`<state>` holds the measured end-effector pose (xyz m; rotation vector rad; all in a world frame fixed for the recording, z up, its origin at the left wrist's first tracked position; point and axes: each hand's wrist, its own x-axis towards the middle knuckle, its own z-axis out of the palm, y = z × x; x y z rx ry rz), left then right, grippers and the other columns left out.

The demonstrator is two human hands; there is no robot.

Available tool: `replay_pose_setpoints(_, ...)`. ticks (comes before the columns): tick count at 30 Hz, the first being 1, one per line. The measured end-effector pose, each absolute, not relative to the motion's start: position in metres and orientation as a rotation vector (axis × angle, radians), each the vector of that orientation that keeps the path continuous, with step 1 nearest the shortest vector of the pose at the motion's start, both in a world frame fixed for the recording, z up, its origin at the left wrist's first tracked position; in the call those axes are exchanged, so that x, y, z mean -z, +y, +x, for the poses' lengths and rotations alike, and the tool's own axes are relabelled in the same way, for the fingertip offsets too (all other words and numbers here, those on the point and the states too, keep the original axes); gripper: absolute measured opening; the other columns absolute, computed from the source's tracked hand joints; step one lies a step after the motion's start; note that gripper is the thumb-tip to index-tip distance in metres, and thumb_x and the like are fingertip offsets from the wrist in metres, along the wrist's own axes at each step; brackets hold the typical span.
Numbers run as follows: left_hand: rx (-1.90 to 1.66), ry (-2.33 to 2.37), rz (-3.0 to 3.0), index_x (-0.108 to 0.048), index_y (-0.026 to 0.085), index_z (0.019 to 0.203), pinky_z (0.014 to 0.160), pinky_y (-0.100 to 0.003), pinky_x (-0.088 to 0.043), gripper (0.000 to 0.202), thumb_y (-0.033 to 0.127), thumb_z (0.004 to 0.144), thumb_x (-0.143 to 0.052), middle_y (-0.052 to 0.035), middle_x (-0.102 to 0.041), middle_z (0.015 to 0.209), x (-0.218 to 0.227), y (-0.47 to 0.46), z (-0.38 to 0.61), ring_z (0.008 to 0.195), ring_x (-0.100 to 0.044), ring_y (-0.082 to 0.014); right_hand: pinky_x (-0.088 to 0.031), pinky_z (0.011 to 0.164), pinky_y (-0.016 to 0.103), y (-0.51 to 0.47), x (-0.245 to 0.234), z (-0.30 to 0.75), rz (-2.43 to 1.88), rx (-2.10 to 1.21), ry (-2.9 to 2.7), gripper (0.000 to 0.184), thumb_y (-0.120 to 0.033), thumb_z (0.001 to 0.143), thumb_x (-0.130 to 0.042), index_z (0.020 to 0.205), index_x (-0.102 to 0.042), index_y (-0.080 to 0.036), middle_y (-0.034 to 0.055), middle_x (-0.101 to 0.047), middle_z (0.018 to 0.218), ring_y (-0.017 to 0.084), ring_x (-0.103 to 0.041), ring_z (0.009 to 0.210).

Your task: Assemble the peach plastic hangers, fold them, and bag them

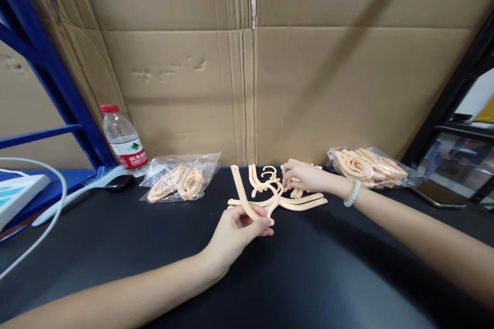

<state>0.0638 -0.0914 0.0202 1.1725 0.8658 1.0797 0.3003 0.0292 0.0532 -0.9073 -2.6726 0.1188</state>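
Observation:
My left hand (236, 230) is closed on the lower end of a cream plastic hanger arm (242, 194), which rises up and to the left off the black table (309, 277). My right hand (304, 176) reaches into a loose pile of cream hanger parts (297, 200) at the table's back, its fingers pinched on a curved hook piece. A beaded bracelet (352, 194) circles my right wrist.
A clear bag of hanger parts (179, 181) lies at back left, another bag (368, 165) at back right. A water bottle with a red cap (123, 139) stands by a blue rack post (50, 67). Cardboard sheets (247, 61) wall the back. A white cable (50, 205) loops at left.

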Motion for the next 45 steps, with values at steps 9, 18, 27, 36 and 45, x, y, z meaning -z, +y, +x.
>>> replay_pose_setpoints(9,-1.089,0.837,1.162,-0.071,0.011,0.084,0.073,-0.028,-0.057,0.027,0.029,0.068,-0.083,-0.0043,-0.070,0.078,-0.020,-0.092,0.062,0.069,-0.069,-0.0160,-0.043,0.073,0.030,0.039,-0.048,0.297,-0.887,-0.290,-2.575,0.006,-0.019,0.073,-0.073,0.068,-0.072,-0.021,0.0037,-0.062,0.076,0.019,-0.056,0.078)
replay_pose_setpoints(18,-1.082,0.820,1.141,-0.072,0.010,0.087,0.079,-0.031,-0.057,0.027,0.027,0.069,-0.083,-0.0076,-0.072,0.085,-0.015,-0.090,0.060,0.074,-0.070,-0.0171,-0.042,0.057,0.028,0.001,-0.053,0.311,-0.957,-0.344,-1.824,0.029,-0.038,0.097,-0.042,0.111,-0.057,-0.018,0.0001,-0.059,0.071,0.015,-0.054,0.062)
replay_pose_setpoints(27,-1.076,0.830,1.142,-0.068,0.011,0.079,0.075,-0.028,-0.056,0.024,0.024,0.066,-0.084,-0.0018,-0.068,0.075,-0.018,-0.089,0.061,0.069,-0.068,-0.0152,-0.052,0.062,0.029,-0.082,-0.040,0.278,-0.768,-1.293,-1.207,0.024,-0.040,0.083,-0.067,0.094,-0.065,-0.019,0.0067,-0.071,0.084,0.019,-0.067,0.076)
replay_pose_setpoints(36,-1.015,0.802,1.241,-0.068,0.014,0.079,0.067,-0.025,-0.056,0.022,0.025,0.068,-0.083,-0.0023,-0.068,0.076,-0.020,-0.088,0.063,0.073,-0.068,-0.0165,-0.051,0.070,0.026,-0.091,-0.015,0.261,-0.710,-1.583,-1.083,0.031,-0.025,0.075,-0.078,0.098,-0.057,-0.022,0.0020,-0.070,0.088,0.013,-0.064,0.077)
replay_pose_setpoints(45,-0.988,0.829,1.340,-0.071,0.014,0.074,0.060,-0.023,-0.054,0.017,0.027,0.069,-0.081,-0.0037,-0.068,0.078,-0.020,-0.087,0.065,0.073,-0.061,-0.0154,-0.053,0.074,0.027,-0.089,-0.008,0.262,-0.774,-1.478,-1.262,0.022,-0.023,0.071,-0.080,0.091,-0.071,-0.019,0.0012,-0.070,0.086,0.014,-0.066,0.078)
